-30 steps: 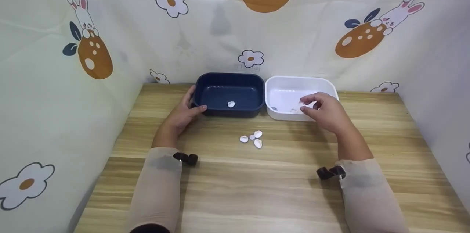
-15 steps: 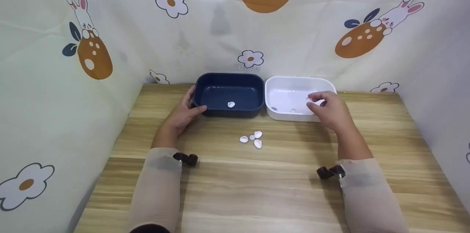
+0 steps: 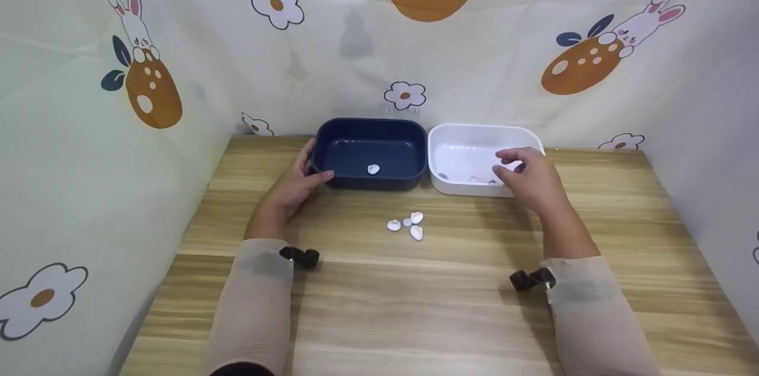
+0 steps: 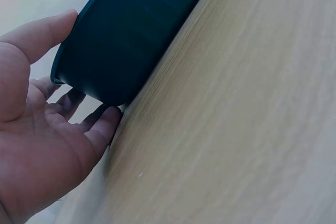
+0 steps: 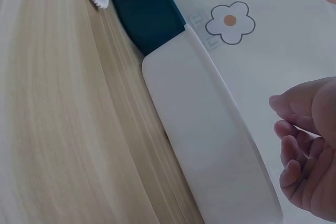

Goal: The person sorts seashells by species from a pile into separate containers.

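My left hand (image 3: 292, 184) holds the left end of a dark blue box (image 3: 373, 184), thumb at its front rim and fingers along its side. One white seashell (image 3: 373, 169) lies inside that box. Over the right part of a white box (image 3: 465, 187) hovers my right hand (image 3: 532, 179), thumb and forefinger apart with nothing between them. Small shells (image 3: 443, 176) lie along the front of the white box's floor, one of them just below the right fingertips. In front of the boxes, several shells (image 3: 417, 233) sit in a small cluster on the table.
The two boxes stand side by side at the back of the wood-grain table (image 3: 415, 305). A printed curtain (image 3: 332, 56) rises right behind them and along both sides. Each sleeved forearm carries a small black camera mount (image 3: 301, 257) near the wrist.
My right hand moved slightly right over the white box, and its fingers parted, letting a shell drop inside. The left hand and the shells on the table have stayed put.
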`<action>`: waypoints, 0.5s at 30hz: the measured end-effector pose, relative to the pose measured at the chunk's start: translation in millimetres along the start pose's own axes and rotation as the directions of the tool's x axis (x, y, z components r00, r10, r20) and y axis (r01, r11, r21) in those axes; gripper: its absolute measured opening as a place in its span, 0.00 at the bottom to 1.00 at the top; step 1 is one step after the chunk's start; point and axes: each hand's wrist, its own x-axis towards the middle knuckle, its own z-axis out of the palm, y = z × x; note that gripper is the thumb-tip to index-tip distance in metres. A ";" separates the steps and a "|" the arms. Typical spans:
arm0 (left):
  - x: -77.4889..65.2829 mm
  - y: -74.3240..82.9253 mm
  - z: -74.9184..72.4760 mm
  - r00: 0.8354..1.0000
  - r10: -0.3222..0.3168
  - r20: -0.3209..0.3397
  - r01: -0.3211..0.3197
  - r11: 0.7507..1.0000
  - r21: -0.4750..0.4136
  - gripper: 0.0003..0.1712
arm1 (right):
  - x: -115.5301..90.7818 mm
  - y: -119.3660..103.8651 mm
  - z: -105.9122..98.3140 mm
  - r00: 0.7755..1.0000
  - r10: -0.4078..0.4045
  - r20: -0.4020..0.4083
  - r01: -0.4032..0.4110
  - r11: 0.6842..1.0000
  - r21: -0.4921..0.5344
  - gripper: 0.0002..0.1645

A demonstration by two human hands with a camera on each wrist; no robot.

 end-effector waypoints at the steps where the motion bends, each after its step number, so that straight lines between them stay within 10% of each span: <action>1: 0.1 -0.1 -0.2 1.000 -0.001 0.000 0.001 1.000 0.000 0.60 | -0.1 -0.6 0.6 1.000 -0.004 0.002 0.004 1.000 -0.002 0.25; 15: 0.9 -0.9 -1.1 1.000 -0.002 0.002 0.002 1.000 0.000 0.60 | -9.9 -21.0 33.8 0.985 -0.169 0.035 0.170 0.985 -0.029 0.20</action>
